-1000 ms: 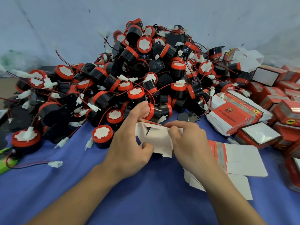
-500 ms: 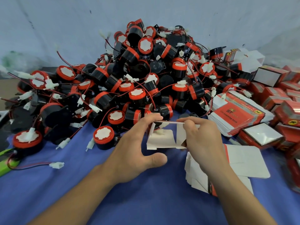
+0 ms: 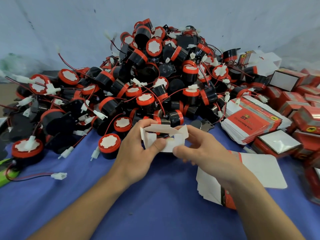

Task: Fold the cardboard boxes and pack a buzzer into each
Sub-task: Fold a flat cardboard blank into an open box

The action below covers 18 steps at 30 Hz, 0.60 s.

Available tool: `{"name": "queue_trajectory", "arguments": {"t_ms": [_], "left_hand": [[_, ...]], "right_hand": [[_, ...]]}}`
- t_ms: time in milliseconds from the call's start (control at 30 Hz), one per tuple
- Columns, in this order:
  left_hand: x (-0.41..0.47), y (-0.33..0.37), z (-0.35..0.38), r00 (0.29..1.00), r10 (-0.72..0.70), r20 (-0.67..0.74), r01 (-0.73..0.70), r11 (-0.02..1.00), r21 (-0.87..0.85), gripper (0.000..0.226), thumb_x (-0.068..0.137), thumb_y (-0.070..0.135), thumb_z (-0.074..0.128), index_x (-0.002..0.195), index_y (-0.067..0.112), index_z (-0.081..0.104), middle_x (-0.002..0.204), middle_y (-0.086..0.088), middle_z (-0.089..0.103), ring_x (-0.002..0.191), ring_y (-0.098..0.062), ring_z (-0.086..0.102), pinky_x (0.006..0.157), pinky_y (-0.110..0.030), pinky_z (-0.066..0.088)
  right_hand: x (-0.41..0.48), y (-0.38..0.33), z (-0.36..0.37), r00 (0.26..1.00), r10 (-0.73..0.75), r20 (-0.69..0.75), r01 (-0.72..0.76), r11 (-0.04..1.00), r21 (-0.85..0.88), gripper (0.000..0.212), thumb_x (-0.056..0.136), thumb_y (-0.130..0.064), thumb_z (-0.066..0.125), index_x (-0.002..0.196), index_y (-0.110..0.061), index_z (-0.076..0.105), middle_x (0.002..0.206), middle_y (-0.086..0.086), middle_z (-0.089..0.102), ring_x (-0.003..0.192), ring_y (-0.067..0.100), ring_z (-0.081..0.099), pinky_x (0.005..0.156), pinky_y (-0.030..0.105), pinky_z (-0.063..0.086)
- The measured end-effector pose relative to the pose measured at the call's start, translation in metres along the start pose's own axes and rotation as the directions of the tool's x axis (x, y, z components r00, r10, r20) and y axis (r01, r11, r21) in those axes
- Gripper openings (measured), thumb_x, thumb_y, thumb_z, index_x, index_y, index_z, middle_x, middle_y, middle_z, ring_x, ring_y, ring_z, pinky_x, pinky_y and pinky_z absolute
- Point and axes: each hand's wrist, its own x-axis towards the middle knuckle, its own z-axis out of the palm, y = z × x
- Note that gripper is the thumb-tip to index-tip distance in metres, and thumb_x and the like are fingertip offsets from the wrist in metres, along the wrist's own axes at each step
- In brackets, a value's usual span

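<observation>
Both hands raised just above blue cloth, centre of view, w/ one half-folded box between them, directly in front of buzzer pile. Box: white inner side faces camera, flaps partly up, top panel bowed, open at front. L hand grips box's left end, thumb pressed on near face, fingers curled round behind. R hand grasps right end, thumb at lower near edge, fingers wrapped over far side; fingertips somewhat blurred, so exact contact unclear. Pile: black bodies, red caps w/ white discs, red/black leads, white plugs, heaped against pale backdrop. One loose buzzer sits cap-up on cloth, just left of L hand. Stack of flat red-and-white blanks at right foot of pile. More flat blanks lie white side up on cloth, partly under R forearm. Made-up red boxes crowd far right edge. Green object at left edge, cut off by frame. Loose white plug on its lead lies near it.
</observation>
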Motion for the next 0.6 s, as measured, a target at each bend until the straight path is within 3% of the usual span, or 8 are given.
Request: {"name": "queue_trajectory", "arguments": {"t_ms": [100,200,300,367,467,600], "left_hand": [[-0.002,-0.003,0.0,1.0,-0.005,-0.012,0.006,0.998,0.069,0.041,0.089,0.042,0.07,0.125,0.048,0.052,0.117,0.024,0.063,0.109,-0.001,0.061,0.086,-0.025,0.05],[-0.004,-0.005,0.003,0.998,0.058,-0.005,-0.054,0.964,0.261,0.048,0.095,0.036,0.069,0.137,0.042,0.046,0.123,0.027,0.055,0.116,0.004,0.051,0.09,-0.011,0.04],[-0.006,-0.002,0.007,0.996,0.084,-0.008,-0.076,0.938,0.339,0.055,0.095,0.032,0.066,0.145,0.036,0.042,0.126,0.026,0.05,0.118,0.009,0.044,0.091,-0.002,0.033],[-0.006,0.001,0.007,0.996,0.089,0.006,-0.085,0.929,0.36,0.063,0.094,0.035,0.063,0.15,0.036,0.034,0.128,0.027,0.046,0.117,0.011,0.04,0.09,-0.003,0.033],[-0.006,0.004,0.006,0.994,0.102,0.03,-0.106,0.911,0.4,0.076,0.091,0.046,0.054,0.157,0.036,0.02,0.125,0.031,0.039,0.114,0.013,0.034,0.089,-0.005,0.033],[-0.006,0.007,0.006,0.996,0.092,0.014,-0.091,0.924,0.372,0.084,0.087,0.052,0.05,0.16,0.041,0.01,0.13,0.023,0.049,0.115,0.004,0.042,0.093,-0.017,0.036]], "right_hand": [[0.006,0.003,0.015,0.981,-0.03,-0.19,0.003,0.99,-0.14,0.028,0.083,-0.023,0.07,0.106,-0.039,0.065,0.1,-0.021,0.073,0.067,0.001,0.06,0.072,0.033,0.056],[0.006,0.004,0.029,0.953,-0.078,-0.293,-0.014,0.953,-0.302,0.026,0.082,-0.035,0.063,0.105,-0.046,0.057,0.085,-0.021,0.07,0.069,0.002,0.061,0.058,0.023,0.046],[0.003,0.004,0.029,0.986,-0.041,-0.163,-0.025,0.924,-0.383,0.05,0.077,-0.047,0.058,0.124,-0.055,0.042,0.097,-0.018,0.069,0.082,0.003,0.065,0.069,0.029,0.051],[0.0,0.001,0.022,1.0,0.024,0.01,-0.019,0.935,-0.355,0.078,0.074,-0.043,0.064,0.141,-0.058,0.027,0.107,-0.019,0.069,0.088,0.005,0.067,0.079,0.033,0.056],[-0.004,-0.003,0.008,0.99,0.043,0.136,-0.011,0.975,-0.224,0.092,0.072,-0.037,0.067,0.148,-0.062,0.02,0.115,-0.019,0.069,0.097,0.006,0.067,0.091,0.037,0.055],[-0.006,0.0,-0.004,0.981,0.05,0.185,-0.078,0.986,0.146,0.081,0.065,-0.039,0.066,0.139,-0.065,0.046,0.11,-0.007,0.068,0.084,0.01,0.058,0.085,0.032,0.051]]}}
